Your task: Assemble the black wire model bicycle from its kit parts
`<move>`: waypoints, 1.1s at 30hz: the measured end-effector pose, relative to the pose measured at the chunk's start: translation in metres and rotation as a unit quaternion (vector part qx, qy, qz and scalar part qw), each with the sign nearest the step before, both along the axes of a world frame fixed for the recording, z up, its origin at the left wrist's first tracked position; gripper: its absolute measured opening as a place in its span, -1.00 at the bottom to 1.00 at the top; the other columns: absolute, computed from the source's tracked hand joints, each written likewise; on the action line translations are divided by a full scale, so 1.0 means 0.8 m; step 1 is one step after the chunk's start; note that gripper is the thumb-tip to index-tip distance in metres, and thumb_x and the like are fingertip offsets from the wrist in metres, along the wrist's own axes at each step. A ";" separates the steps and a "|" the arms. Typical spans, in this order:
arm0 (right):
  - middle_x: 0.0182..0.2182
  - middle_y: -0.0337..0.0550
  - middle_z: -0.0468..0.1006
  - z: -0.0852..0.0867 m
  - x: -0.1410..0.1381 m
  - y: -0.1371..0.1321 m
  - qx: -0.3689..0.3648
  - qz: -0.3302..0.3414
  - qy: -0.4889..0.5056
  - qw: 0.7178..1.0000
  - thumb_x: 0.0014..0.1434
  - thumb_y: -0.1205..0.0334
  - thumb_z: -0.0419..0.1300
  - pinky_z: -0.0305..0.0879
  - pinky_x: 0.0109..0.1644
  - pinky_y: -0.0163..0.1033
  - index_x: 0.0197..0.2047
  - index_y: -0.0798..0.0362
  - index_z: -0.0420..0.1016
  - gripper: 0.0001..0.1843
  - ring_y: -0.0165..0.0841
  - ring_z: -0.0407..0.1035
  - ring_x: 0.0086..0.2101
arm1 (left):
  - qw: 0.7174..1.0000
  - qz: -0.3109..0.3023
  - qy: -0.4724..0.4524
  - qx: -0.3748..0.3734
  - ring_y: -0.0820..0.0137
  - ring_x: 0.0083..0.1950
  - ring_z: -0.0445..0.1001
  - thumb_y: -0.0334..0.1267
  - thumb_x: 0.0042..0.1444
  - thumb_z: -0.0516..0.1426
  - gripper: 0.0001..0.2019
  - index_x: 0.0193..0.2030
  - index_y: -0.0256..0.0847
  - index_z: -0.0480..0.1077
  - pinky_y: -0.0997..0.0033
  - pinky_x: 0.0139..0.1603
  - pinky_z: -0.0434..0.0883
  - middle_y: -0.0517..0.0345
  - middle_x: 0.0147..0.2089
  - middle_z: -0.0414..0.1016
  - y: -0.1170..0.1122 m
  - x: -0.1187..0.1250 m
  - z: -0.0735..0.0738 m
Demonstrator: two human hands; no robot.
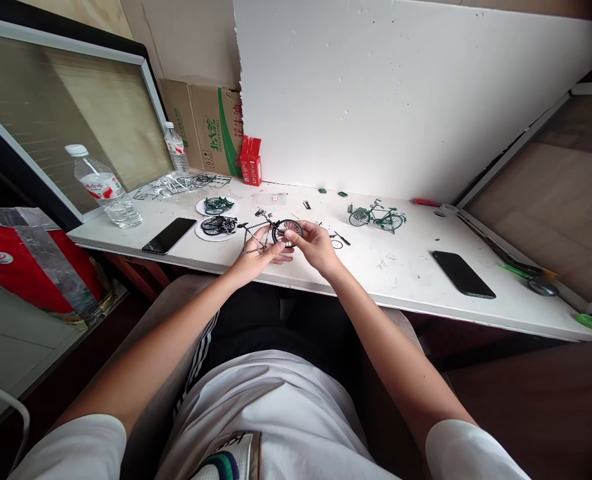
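Note:
Over the front edge of the white table, my left hand is closed around a small black model bicycle frame with handlebars. A spoked toy wheel sits at the frame's front end. My right hand pinches that wheel, its thumb across the spokes. Whether the wheel is fixed to the frame I cannot tell. Just right of my right hand lie a thin black ring and a small dark tool. A green model bicycle stands upright farther right.
Left of my hands are a plate of black parts, a plate of green parts and a phone. Water bottles, including a near one, stand at the left. Another phone lies right. A cardboard box stands behind.

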State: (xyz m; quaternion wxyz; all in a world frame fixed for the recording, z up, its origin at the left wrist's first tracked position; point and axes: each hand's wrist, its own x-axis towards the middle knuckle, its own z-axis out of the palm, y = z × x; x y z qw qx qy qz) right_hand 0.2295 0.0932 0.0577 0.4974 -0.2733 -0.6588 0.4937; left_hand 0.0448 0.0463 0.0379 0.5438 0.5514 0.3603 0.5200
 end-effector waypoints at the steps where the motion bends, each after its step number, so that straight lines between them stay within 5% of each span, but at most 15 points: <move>1: -0.15 -0.06 0.70 0.001 0.001 0.001 0.009 -0.016 0.003 1.000 0.11 -0.28 0.49 0.54 0.04 -0.09 -0.05 0.04 0.61 -0.41 -0.23 0.57 -0.15 | 1.000 -0.014 0.007 -0.007 0.02 -0.06 0.76 0.07 0.15 0.44 -0.13 0.46 -0.21 0.19 -0.13 0.16 0.60 -0.24 0.03 0.72 0.002 -0.004 0.000; 6: -0.11 -0.02 0.69 0.002 0.010 0.012 0.047 -0.056 -0.009 0.997 0.19 -0.37 0.39 0.57 -0.02 -0.06 0.14 0.01 0.53 -0.30 -0.21 0.59 -0.14 | 0.998 -0.031 0.048 -0.040 0.07 -0.08 0.77 -0.04 0.06 0.50 -0.33 0.22 -0.29 0.42 0.07 0.05 0.64 -0.33 0.07 0.70 0.020 -0.038 -0.001; 11: -0.04 -0.01 0.66 0.014 0.016 0.009 0.093 -0.026 -0.028 0.995 0.20 -0.35 0.40 0.56 0.01 -0.07 0.22 -0.04 0.48 -0.28 -0.20 0.58 -0.08 | 0.994 0.019 0.000 -0.105 0.07 -0.05 0.76 0.10 0.32 0.27 -0.48 0.20 -0.29 0.50 0.11 -0.03 0.66 -0.32 0.07 0.70 0.031 -0.076 0.017; 17: 0.04 0.00 0.66 0.039 0.010 -0.028 0.182 -0.005 -0.095 0.979 0.38 -0.16 0.32 0.49 0.18 0.00 0.18 -0.04 0.54 -0.53 -0.14 0.57 0.03 | 0.972 -0.167 0.004 -0.164 -0.07 0.02 0.73 0.35 0.31 0.11 -0.33 0.09 -0.28 0.59 0.00 -0.02 0.65 -0.40 0.05 0.70 0.019 -0.073 0.034; 22: 0.09 -0.01 0.64 0.043 0.005 -0.042 0.216 0.014 -0.135 0.967 0.44 -0.07 0.26 0.52 0.15 -0.01 0.24 -0.07 0.51 -0.58 -0.15 0.57 0.04 | 0.941 -0.282 -0.007 -0.190 -0.07 -0.19 0.72 0.45 0.27 0.05 -0.24 0.04 -0.29 0.61 -0.14 -0.06 0.62 -0.39 -0.08 0.71 0.013 -0.050 0.030; 27: 0.07 -0.04 0.67 0.049 0.007 -0.048 0.242 0.028 -0.129 0.961 0.48 0.00 0.21 0.52 0.18 0.02 0.32 -0.14 0.47 -0.59 -0.14 0.58 0.07 | 0.958 -0.237 -0.074 -0.146 0.21 -0.35 0.64 0.44 0.27 0.10 -0.30 0.02 -0.23 0.59 0.15 -0.20 0.63 -0.16 -0.17 0.71 0.001 -0.034 0.033; 33: 0.20 0.01 0.59 0.053 0.005 -0.050 0.252 -0.054 -0.086 0.962 0.39 -0.14 0.31 0.52 0.12 0.02 0.39 -0.21 0.40 -0.42 -0.06 0.49 0.20 | 0.974 -0.178 -0.104 -0.096 0.36 -0.36 0.58 0.09 0.20 0.39 -0.56 -0.02 -0.26 0.59 0.39 -0.31 0.56 0.02 -0.27 0.62 -0.018 -0.024 0.049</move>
